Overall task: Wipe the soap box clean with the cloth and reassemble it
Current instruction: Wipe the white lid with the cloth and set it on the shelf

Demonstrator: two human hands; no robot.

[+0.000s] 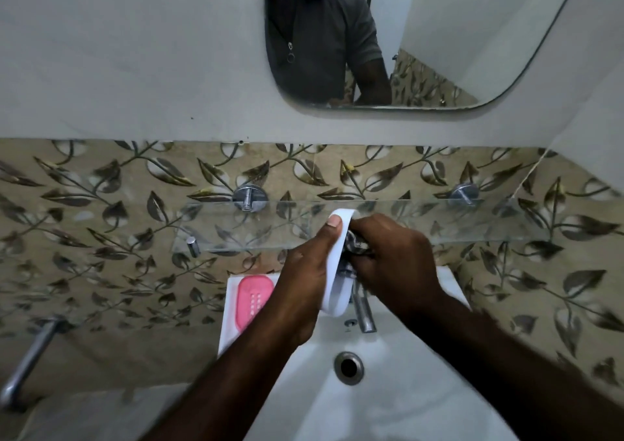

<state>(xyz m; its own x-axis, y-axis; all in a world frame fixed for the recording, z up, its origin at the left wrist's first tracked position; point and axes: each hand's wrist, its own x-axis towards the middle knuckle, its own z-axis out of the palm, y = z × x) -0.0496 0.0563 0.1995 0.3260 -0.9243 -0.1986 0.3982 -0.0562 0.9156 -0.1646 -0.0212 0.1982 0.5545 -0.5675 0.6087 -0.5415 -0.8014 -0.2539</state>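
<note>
Half done, by the look: holds white soap box shell in left grip above sink, rubs it with cloth clenched in right grip. Leaves pink insert lying on sink ledge; reassembly pending.

A white sink with a round drain and a chrome tap sits below a glass shelf on metal pegs. Behind it is leaf-patterned tile — plain grey wall above — and a rounded mirror. The light is dim.
</note>
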